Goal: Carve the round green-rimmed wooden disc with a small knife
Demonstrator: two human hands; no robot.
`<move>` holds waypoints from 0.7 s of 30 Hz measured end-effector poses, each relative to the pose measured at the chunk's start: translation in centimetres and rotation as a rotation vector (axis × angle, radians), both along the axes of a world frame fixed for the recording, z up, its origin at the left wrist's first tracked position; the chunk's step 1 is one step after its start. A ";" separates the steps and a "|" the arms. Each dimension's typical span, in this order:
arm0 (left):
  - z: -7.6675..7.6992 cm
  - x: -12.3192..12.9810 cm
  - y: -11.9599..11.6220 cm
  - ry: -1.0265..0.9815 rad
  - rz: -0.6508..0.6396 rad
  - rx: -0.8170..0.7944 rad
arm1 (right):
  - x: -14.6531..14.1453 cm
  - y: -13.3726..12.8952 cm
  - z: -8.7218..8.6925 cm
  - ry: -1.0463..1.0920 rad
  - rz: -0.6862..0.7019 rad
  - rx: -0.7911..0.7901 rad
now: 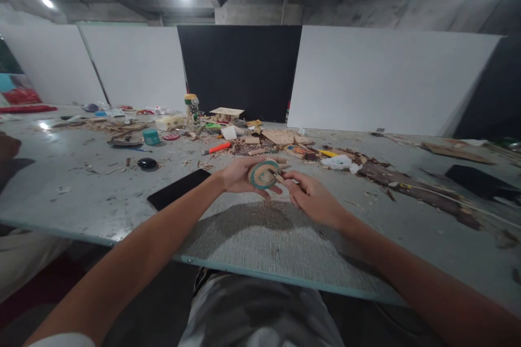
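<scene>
A round, light wooden disc [264,174] with a green-blue ring near its rim is held up above the near part of the table. My left hand [240,175] grips it from the left and beneath, with some fingers showing below its edge. From the right, my right hand [307,192] pinches a small thin stick-like tool [278,177], its tip at the disc's face. The tip itself is too small to make out clearly.
The grey table [163,238] bears a black tablet [179,188], a black oval object [147,163], an orange-handled tool [220,147], a teal jar [151,137], wood shavings, and long bark pieces [407,184] at right. Another person's hand [8,147] is at the far left.
</scene>
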State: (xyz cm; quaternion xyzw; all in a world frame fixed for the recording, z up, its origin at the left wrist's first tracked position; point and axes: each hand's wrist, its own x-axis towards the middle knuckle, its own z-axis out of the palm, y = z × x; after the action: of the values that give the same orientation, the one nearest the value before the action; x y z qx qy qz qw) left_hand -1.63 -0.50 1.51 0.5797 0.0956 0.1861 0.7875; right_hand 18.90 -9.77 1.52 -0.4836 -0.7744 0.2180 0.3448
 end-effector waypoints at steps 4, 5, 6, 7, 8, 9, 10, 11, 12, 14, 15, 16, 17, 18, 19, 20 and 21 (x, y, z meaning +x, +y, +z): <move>-0.3 0.3 0.3 -0.075 -0.023 -0.020 | 0.1 0.2 -0.2 -0.056 0.019 0.057; -0.5 0.6 0.3 -0.075 -0.005 -0.017 | 0.1 0.3 -0.3 -0.067 0.024 0.050; -0.7 0.8 0.3 -0.077 0.026 -0.017 | 0.1 0.4 -0.4 -0.071 0.026 0.033; -0.8 1.1 0.3 -0.078 0.058 -0.014 | 0.1 0.4 -0.5 -0.065 0.030 0.011; -0.9 1.2 0.2 -0.079 0.089 -0.008 | 0.1 0.3 -0.6 -0.058 0.035 -0.012; -0.9 1.4 0.1 -0.085 0.113 0.006 | 0.0 0.3 -0.6 -0.051 0.043 -0.034; -0.9 1.5 0.0 -0.093 0.132 0.023 | -0.1 0.2 -0.6 -0.045 0.050 -0.052; -0.8 1.6 -0.1 -0.104 0.145 0.042 | -0.2 0.0 -0.6 -0.041 0.054 -0.069; -0.8 1.6 -0.2 -0.117 0.157 0.059 | -0.3 -0.1 -0.5 -0.039 0.057 -0.084; -0.7 1.7 -0.3 -0.146 0.183 0.087 | -0.5 -0.3 -0.4 -0.033 0.055 -0.103; -0.7 1.7 -0.4 -0.161 0.202 0.100 | -0.6 -0.4 -0.4 -0.028 0.055 -0.103; -0.6 1.8 -0.4 -0.172 0.221 0.113 | -0.7 -0.5 -0.4 -0.027 0.059 -0.098; -0.6 1.8 -0.4 -0.178 0.239 0.128 | -0.7 -0.5 -0.5 -0.026 0.065 -0.090; -0.6 1.9 -0.5 -0.179 0.256 0.141 | -0.7 -0.5 -0.6 -0.023 0.070 -0.081; -0.6 1.9 -0.6 -0.174 0.270 0.153 | -0.7 -0.4 -0.7 -0.017 0.075 -0.073; -0.5 2.0 -0.6 -0.167 0.282 0.160 | -0.7 -0.4 -0.8 -0.007 0.079 -0.066; -0.5 2.1 -0.7 -0.161 0.292 0.165 | -0.6 -0.3 -1.0 0.006 0.080 -0.059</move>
State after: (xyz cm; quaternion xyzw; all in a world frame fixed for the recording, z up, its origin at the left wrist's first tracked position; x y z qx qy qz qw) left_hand 0.48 -1.22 1.05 0.6054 0.1000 0.3514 0.7071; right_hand 18.27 -10.10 0.55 -0.4616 -0.7853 0.2560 0.3237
